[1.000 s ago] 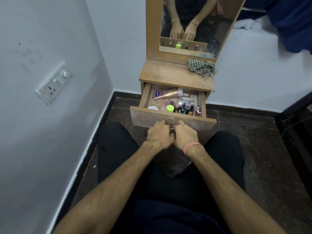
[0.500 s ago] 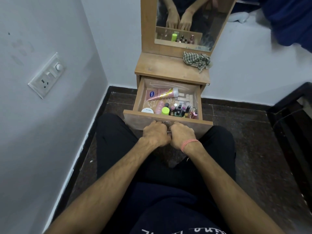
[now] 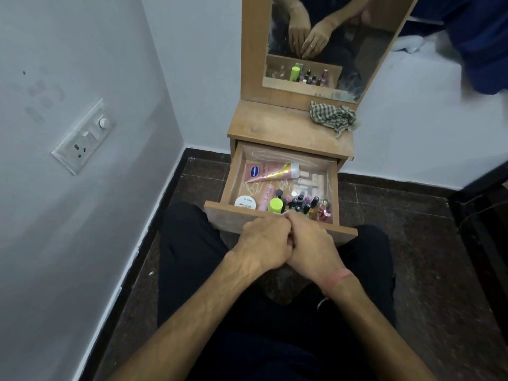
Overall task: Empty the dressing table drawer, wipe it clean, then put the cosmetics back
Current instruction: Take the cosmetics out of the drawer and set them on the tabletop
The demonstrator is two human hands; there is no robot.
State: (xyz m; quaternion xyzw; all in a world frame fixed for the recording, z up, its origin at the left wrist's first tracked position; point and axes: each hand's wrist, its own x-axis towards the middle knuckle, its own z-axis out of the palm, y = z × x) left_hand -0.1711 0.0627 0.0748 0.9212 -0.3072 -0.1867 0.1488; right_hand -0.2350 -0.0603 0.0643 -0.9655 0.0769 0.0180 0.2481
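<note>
Drawer (image 3: 277, 225) front is gripped by both hands, left hand (image 3: 265, 244) touching right hand (image 3: 313, 247); cosmetics (image 3: 299, 202) are seen just beyond the knuckles, a cloth (image 3: 332, 118) further behind.

Matt wood-grain drawer (image 3: 220, 215), glossy plastic tube (image 3: 270, 171), woven checked cloth (image 3: 332, 118).

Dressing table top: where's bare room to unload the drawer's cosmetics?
Tabletop is bare wood left of the checked cloth, from mirror base to front edge. The drawer is bare only along its back wall; its front right is packed with small bottles.
</note>
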